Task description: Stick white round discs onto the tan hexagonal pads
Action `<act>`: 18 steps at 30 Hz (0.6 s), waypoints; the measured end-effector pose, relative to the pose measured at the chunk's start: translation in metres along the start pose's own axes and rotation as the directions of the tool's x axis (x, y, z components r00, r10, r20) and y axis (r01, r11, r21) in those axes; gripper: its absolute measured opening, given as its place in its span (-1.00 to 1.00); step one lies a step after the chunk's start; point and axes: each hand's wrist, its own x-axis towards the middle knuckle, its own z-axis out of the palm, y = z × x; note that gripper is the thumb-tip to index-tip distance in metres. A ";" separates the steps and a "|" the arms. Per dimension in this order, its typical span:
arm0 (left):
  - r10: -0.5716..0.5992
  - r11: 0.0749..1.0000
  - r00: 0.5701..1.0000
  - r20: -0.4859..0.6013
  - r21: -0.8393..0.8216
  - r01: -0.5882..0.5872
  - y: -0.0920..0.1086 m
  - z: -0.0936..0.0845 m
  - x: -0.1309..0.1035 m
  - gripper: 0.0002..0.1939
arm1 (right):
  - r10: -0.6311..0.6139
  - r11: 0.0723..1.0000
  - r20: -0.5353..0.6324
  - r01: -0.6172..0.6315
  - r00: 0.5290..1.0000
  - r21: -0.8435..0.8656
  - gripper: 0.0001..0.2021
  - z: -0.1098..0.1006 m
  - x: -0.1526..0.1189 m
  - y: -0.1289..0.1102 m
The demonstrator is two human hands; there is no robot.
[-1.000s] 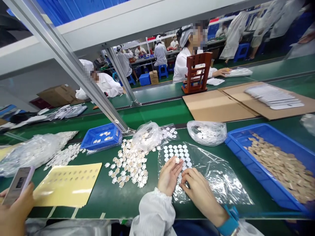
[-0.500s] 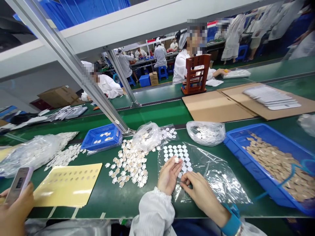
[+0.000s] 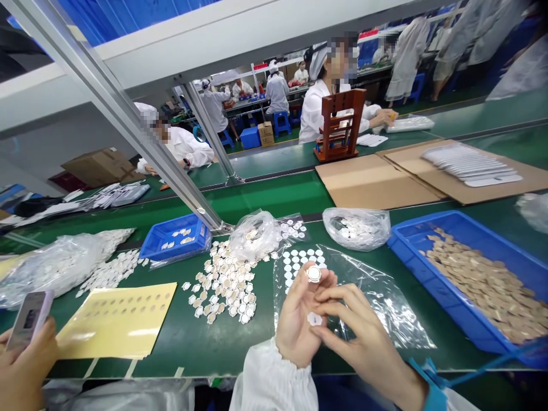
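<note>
My left hand [image 3: 297, 322] is turned palm up, with a round white scalloped-edged piece [image 3: 314, 274] held at its thumb and fingertips. My right hand [image 3: 363, 334] pinches a small white label-like piece [image 3: 315, 318] with a dark mark, just over the left palm. Behind the hands, rows of white discs [image 3: 294, 260] lie on a clear plastic sheet [image 3: 381, 302], partly covered by my fingers. To the left spreads a loose heap of white and tan scalloped pieces [image 3: 231, 279].
A blue tray [image 3: 411, 245] of tan pieces stands at the right. Plastic bags of parts [image 3: 357, 228], a small blue bin [image 3: 171, 237] and yellow sheets [image 3: 115, 319] lie around. At far left another person's hand [image 3: 32, 365] holds a phone [image 3: 29, 319]. A metal post [image 3: 171, 165] rises behind.
My left hand has risen nearer, tilting the round piece into clearer view. My right hand has come up off the plastic sheet to the left palm, with a small white piece now showing in its fingers.
</note>
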 end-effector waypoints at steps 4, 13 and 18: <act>0.009 0.999 0.998 0.061 0.053 -0.012 0.000 0.003 -0.008 -0.86 | -0.053 0.998 -0.004 0.053 0.999 0.040 -0.88 -0.008 0.007 -0.008; -0.007 0.976 0.994 0.113 0.217 -0.018 0.002 0.003 -0.017 -0.82 | -0.156 0.987 -0.148 0.150 0.977 -0.050 -0.80 -0.042 0.020 -0.016; -0.032 0.951 0.987 0.159 0.309 -0.019 -0.001 -0.008 -0.018 -0.79 | -0.169 0.985 -0.178 0.163 0.969 -0.049 -0.85 -0.048 0.029 -0.014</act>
